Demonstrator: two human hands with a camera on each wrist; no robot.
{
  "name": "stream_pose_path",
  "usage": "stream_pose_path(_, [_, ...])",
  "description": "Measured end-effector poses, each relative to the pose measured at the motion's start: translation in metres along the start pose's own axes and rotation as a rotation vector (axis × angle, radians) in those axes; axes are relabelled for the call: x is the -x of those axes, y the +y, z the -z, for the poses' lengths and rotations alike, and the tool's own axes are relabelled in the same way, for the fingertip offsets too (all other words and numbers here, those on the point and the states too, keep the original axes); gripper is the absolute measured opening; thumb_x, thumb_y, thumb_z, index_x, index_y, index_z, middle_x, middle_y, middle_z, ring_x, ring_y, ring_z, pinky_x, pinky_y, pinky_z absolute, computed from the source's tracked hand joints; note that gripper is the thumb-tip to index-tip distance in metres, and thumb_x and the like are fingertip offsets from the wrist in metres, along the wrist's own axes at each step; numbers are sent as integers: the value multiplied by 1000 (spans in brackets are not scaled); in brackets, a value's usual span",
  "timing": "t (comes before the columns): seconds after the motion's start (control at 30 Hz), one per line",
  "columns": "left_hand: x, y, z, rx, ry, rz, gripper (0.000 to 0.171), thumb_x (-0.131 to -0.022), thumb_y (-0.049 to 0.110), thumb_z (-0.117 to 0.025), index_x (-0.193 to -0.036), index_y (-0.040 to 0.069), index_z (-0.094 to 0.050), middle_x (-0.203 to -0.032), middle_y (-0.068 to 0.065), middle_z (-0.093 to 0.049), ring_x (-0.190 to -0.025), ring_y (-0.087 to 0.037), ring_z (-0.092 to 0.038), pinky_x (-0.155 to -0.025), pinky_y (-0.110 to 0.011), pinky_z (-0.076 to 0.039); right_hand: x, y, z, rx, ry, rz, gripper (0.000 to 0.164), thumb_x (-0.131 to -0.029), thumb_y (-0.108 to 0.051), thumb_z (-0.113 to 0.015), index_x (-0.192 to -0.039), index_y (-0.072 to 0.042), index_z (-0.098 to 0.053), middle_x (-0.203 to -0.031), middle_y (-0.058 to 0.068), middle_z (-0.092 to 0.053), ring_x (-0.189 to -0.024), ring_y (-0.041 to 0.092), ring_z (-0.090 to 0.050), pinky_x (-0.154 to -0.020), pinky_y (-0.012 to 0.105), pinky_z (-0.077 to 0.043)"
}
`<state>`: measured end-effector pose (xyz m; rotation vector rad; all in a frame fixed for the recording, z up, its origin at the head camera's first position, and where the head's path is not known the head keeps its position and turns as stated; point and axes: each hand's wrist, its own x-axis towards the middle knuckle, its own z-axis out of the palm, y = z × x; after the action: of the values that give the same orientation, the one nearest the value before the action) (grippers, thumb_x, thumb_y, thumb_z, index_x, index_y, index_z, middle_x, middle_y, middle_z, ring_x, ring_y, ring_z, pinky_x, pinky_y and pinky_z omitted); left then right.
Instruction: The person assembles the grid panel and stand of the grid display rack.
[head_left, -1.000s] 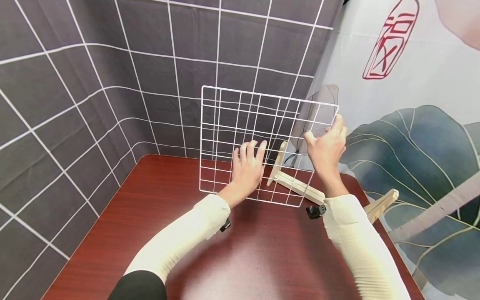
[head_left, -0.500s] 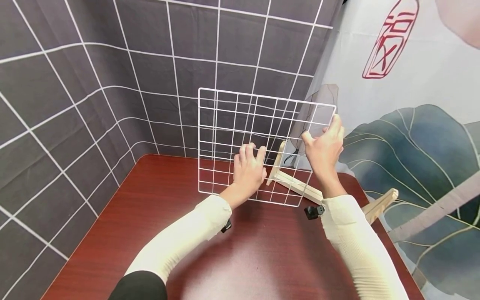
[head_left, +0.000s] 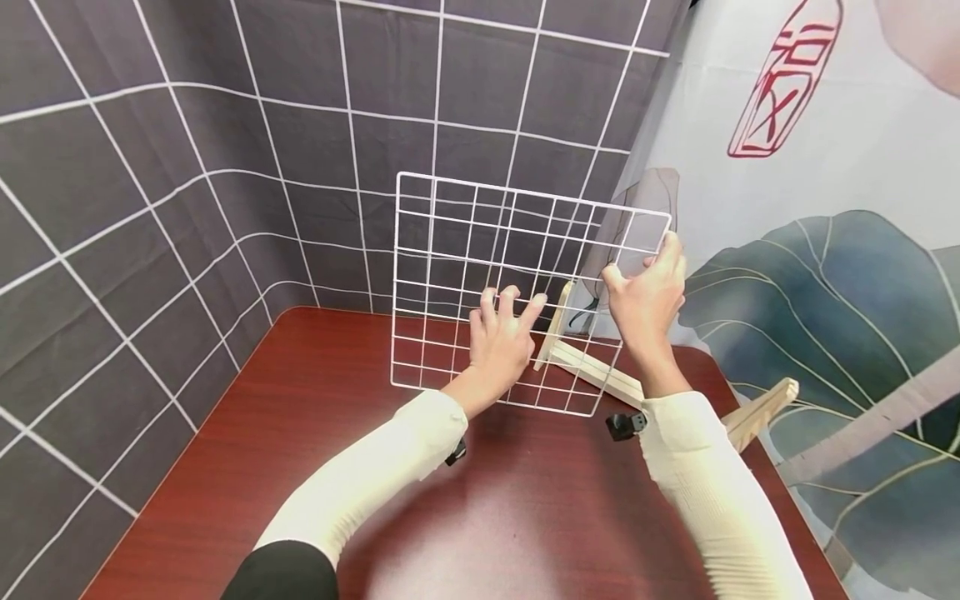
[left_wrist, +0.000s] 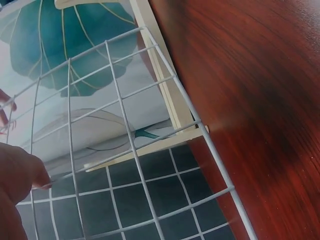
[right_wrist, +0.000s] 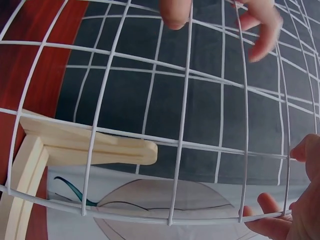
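Note:
A white wire grid panel stands upright, slightly tilted, over the table. At its right edge my right hand grips the frame near the upper corner; its fingers bend round the edge wire in the right wrist view. My left hand is at the lower middle of the panel with its fingers spread and bent, fingertips at the wires. In the left wrist view, one of its fingers lies right at a wire. The left fingers look blurred in the right wrist view.
Behind the panel a pale wooden stand lies on the red-brown table; another wooden part sticks up at the right. A dark gridded curtain hangs behind, and a printed white cloth covers the right side.
The panel has shifted slightly left, with my right hand still on its edge. My left fingers have spread wider and bent more, and the hand has moved a little right across the mesh.

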<state>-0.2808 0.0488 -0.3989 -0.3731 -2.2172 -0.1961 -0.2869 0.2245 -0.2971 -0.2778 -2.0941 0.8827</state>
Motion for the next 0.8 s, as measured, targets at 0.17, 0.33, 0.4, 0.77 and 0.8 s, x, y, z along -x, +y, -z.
stream_pose_path(0.17, [-1, -1, 1, 7, -19, -4, 59, -74, 26, -79, -128, 32, -56, -128, -5, -50, -122, -35, -43, -74, -35, -45, 1, -1, -1, -11, -7, -2, 74, -78, -21, -67, -146, -8, -42, -114, 21, -58, -103, 43, -56, -84, 59, -45])
stream_pose_path(0.33, [0, -5, 0, 15, 27, -7, 55, -74, 22, -79, -124, 32, -60, -123, -7, -53, -119, -35, -47, -73, -34, -48, 2, -1, -3, -18, -16, 1, 75, -77, -22, -69, -146, -8, -42, -115, 20, -59, -104, 41, -57, -84, 58, -45])
stream_pose_path(0.4, [-1, -5, -1, 22, 51, -4, 53, -73, 20, -79, -122, 32, -61, -121, -7, -54, -118, -35, -47, -73, -34, -50, 2, -1, -4, -19, -24, 2, 75, -78, -23, -70, -145, -8, -41, -116, 20, -59, -105, 40, -57, -84, 58, -45])
stream_pose_path(0.77, [-3, -6, 2, 103, 64, 8, 52, -72, 13, -79, -119, 30, -65, -119, -9, -56, -116, -35, -47, -75, -33, -57, 0, -2, -1, -14, -40, -3, 75, -79, -23, -71, -147, -9, -40, -116, 19, -59, -107, 38, -57, -87, 57, -46])
stream_pose_path(0.8, [-3, -6, 2, 108, 57, 12, 52, -72, 13, -78, -119, 30, -65, -119, -9, -56, -116, -35, -47, -75, -33, -58, 0, -2, -1, -14, -44, -2, 76, -79, -23, -71, -147, -9, -40, -117, 19, -59, -107, 38, -58, -87, 56, -46])
